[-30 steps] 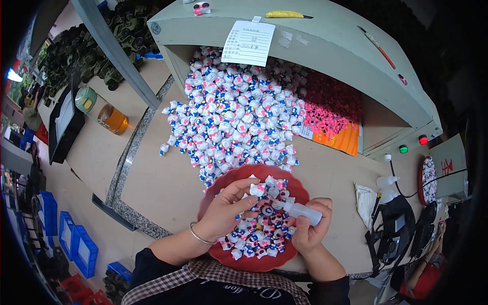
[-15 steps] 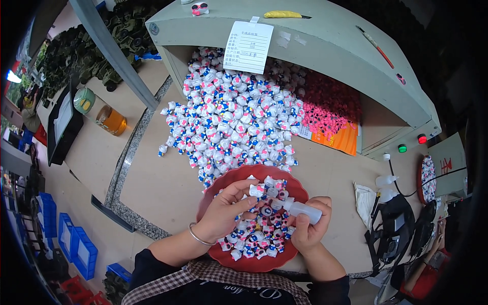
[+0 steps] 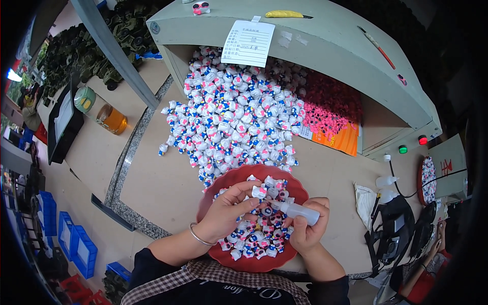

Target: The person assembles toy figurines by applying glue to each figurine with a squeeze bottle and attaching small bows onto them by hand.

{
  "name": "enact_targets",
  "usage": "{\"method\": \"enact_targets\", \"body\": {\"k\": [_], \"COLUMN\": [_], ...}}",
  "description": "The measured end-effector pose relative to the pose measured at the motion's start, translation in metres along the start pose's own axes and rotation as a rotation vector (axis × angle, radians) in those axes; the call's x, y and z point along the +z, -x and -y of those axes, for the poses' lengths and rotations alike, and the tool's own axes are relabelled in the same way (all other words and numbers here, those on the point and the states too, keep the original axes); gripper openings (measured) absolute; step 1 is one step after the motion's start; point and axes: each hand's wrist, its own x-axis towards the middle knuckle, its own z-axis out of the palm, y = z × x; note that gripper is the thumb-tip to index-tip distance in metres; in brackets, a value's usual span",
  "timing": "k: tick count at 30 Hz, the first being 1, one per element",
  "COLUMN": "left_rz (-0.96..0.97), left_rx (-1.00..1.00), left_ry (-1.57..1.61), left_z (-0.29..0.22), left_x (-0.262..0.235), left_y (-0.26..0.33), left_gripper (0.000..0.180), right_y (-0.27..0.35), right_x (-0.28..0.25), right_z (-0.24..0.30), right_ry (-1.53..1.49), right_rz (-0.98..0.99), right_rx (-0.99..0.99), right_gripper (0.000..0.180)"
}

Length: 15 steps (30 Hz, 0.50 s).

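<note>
My left hand (image 3: 227, 213) pinches a small white cat-like figurine (image 3: 258, 192) with pink and blue details between thumb and fingers. In my right hand (image 3: 311, 235) is a translucent squeeze bottle (image 3: 305, 214), tilted so its narrow nozzle points left. The nozzle tip is close beside the figurine; whether they touch, I cannot tell. Both hands are above a red scalloped bowl (image 3: 262, 265) holding many similar figurines, some with pink-and-dark glasses-like pieces on them. Beyond the bowl, a large heap of white and blue figurines (image 3: 234, 112) spreads out from under a grey-green metal housing.
Small pink pieces (image 3: 330, 107) lie under the housing (image 3: 325, 30) beside an orange sheet (image 3: 338, 142). A paper tag (image 3: 248, 43) hangs from its edge. A drink bottle (image 3: 109, 118) stands left. To the right are spare squeeze bottles (image 3: 387, 194) and a black bag (image 3: 396, 223).
The figurine in my left hand has shifted slightly right, and the squeeze bottle a little left and down. The paper tag has swung a little. At far right, another person's arms have moved.
</note>
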Motion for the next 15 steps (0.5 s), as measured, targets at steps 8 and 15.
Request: {"method": "enact_targets", "body": {"k": [8, 15], "left_rz": [-0.004, -0.047], "left_rx": [0.014, 0.020], "left_ry": [-0.003, -0.042], "left_z": [-0.0020, -0.0014], "left_x": [0.0014, 0.0016], "left_y": [0.0010, 0.0018], "left_gripper": [0.037, 0.035], "right_y": [0.0009, 0.0006], "right_x": [-0.0025, -0.0035], "right_z": [0.0006, 0.0020], "right_ry": [0.012, 0.109], "right_rz": [0.014, -0.002], "right_rx": [-0.005, 0.003], "right_gripper": [0.025, 0.025]}}
